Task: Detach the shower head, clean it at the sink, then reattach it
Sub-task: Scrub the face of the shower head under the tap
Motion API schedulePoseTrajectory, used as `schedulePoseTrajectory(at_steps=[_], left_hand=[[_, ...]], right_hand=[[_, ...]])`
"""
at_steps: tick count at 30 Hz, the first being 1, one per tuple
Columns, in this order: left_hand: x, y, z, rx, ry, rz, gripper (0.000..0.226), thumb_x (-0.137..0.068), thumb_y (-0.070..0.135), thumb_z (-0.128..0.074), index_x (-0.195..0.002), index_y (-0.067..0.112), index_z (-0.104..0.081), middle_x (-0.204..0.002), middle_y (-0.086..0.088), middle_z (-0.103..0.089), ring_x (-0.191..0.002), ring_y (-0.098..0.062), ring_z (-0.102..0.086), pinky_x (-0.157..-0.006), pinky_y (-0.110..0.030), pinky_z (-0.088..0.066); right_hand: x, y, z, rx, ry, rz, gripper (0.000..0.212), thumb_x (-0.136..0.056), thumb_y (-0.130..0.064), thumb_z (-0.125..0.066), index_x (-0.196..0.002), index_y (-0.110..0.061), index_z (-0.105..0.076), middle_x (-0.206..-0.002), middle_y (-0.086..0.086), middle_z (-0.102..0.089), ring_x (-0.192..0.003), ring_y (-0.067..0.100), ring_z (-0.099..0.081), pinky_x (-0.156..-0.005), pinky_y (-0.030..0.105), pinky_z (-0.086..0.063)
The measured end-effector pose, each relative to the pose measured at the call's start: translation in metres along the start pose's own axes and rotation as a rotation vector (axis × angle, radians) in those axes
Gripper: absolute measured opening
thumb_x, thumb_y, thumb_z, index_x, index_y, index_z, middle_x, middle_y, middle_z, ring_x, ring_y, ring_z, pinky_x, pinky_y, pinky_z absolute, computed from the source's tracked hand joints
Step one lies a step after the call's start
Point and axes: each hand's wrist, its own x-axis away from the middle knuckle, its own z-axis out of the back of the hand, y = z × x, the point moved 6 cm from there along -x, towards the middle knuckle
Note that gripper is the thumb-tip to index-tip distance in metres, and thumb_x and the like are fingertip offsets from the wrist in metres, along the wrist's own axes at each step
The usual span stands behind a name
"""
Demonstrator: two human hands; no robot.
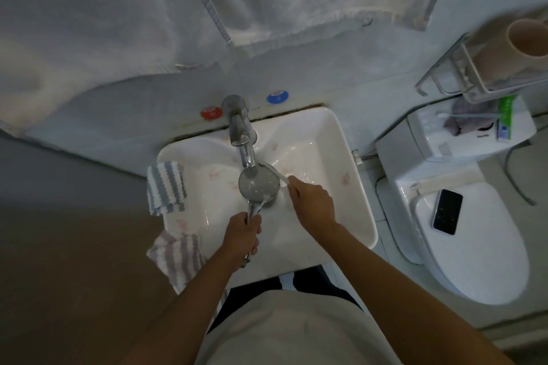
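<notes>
We stand in a small home bathroom: a white ceramic sink (350, 157) with a chrome faucet (238, 124) sits just beside a toilet (474, 261). Towels (118, 24) hang above the sink, and a wall rack (462, 80) holds a cup (527, 38), with toothpaste (507, 117) on the cistern.

Single head-worn wide-angle view, looking steeply down, close over the sink (350, 157), edges perhaps distorted

Faucet (240, 130) overhangs the sink (350, 175) middle; shower head (259, 184) fills the space beneath; striped cloths (166, 187) crowd the left rim; right basin lies open.
</notes>
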Motion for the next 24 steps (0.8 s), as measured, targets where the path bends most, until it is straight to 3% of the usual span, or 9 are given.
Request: schedulePoseTrajectory(at_steps=[4, 10, 14, 16, 20, 24], left_hand=[[0.002, -0.003, 0.001, 0.005, 0.01, 0.008, 0.023, -0.098, 0.022, -0.051, -0.081, 0.006, -0.053, -0.068, -0.008, -0.051, -0.042, -0.013, -0.042, -0.039, -0.024, -0.038], [0.005, -0.006, 0.003, -0.03, -0.013, -0.014, 0.024, -0.097, 0.02, -0.051, -0.077, 0.007, -0.051, -0.067, -0.009, -0.049, -0.039, -0.013, -0.041, -0.04, -0.024, -0.036], [0.004, -0.008, 0.003, -0.015, -0.005, -0.001, 0.024, -0.097, 0.021, -0.05, -0.079, 0.006, -0.052, -0.067, -0.008, -0.05, -0.042, -0.013, -0.041, -0.041, -0.024, -0.037], [0.002, -0.007, 0.004, -0.011, -0.001, 0.002, 0.024, -0.097, 0.022, -0.05, -0.079, 0.006, -0.053, -0.067, -0.009, -0.05, -0.042, -0.014, -0.041, -0.042, -0.025, -0.037], [0.0, -0.004, 0.003, -0.028, -0.013, -0.013, 0.024, -0.096, 0.021, -0.052, -0.076, 0.008, -0.05, -0.066, -0.008, -0.05, -0.04, -0.014, -0.041, -0.042, -0.024, -0.036], [0.0, -0.003, 0.001, -0.022, -0.007, -0.022, 0.025, -0.097, 0.023, -0.052, -0.077, 0.007, -0.051, -0.067, -0.008, -0.05, -0.042, -0.014, -0.042, -0.04, -0.024, -0.036]], right_hand=[[0.01, -0.019, -0.011, -0.011, -0.081, 0.118, 0.024, -0.106, -0.028, -0.038, -0.114, -0.017, -0.059, -0.067, 0.006, -0.058, -0.055, 0.025, -0.055, -0.052, 0.033, -0.046], [0.005, 0.002, -0.004, 0.024, -0.024, -0.018, 0.029, -0.107, -0.03, -0.033, -0.108, -0.015, -0.058, -0.074, 0.006, -0.063, -0.059, 0.022, -0.054, -0.056, 0.03, -0.041], [0.012, -0.018, -0.012, 0.002, -0.076, 0.093, 0.029, -0.107, -0.03, -0.035, -0.114, -0.016, -0.059, -0.065, 0.002, -0.051, -0.054, 0.023, -0.051, -0.052, 0.029, -0.037], [0.016, -0.017, -0.009, -0.012, -0.072, 0.109, 0.03, -0.106, -0.031, -0.036, -0.113, -0.016, -0.061, -0.065, 0.003, -0.054, -0.054, 0.024, -0.051, -0.052, 0.029, -0.037], [0.004, 0.003, 0.002, -0.004, -0.023, -0.029, 0.029, -0.106, -0.03, -0.033, -0.101, -0.015, -0.057, -0.073, 0.008, -0.063, -0.061, 0.027, -0.059, -0.058, 0.033, -0.046], [0.003, -0.011, -0.005, -0.018, -0.056, 0.041, 0.029, -0.106, -0.032, -0.033, -0.11, -0.018, -0.058, -0.07, 0.007, -0.06, -0.061, 0.028, -0.059, -0.057, 0.034, -0.048]])
